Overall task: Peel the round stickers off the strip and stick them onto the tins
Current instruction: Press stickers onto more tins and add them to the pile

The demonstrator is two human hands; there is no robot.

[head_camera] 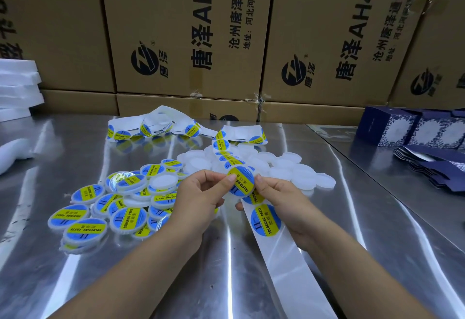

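Stainless steel table (226, 255), glare streaks all over. Behind it is a wall of brown cartons (176, 29) with Chinese print and "AH4.0", tops cut off by the frame. White foam slabs (17, 87) are stacked far left, partly out of view. Blue patterned boxes (402, 129) sit far right with flat blue blanks (432, 170) just in front, both clipped by the edge.

Both hands are mid-frame, raised over the table. Left hand (198, 197) pinches the held tin (241, 184) at its left edge, thumb on top, fingers curled beneath. Right hand (284, 202) pinches the right edge with its thumb tip; its other fingers are mostly hidden under the tin. The tin face carries a blue/yellow "SOLDERING PASTE" sticker, and white rim shows only at the lower edge. Can't tell if the sticker is pressed fully flat.

Sticker strip (284, 281) runs from the bottom of frame up under the right hand. One sticker (265, 220) sits on it just below the tin; another is half hidden. Whether the right hand also grips the strip: can't tell. The strip continues behind the tin to a tangled heap (156, 127) at the far side.

Labelled tins (113, 208) are piled left of the left hand, partly covered by it. Plain white tins (289, 170) are piled behind the hands, count unreadable.
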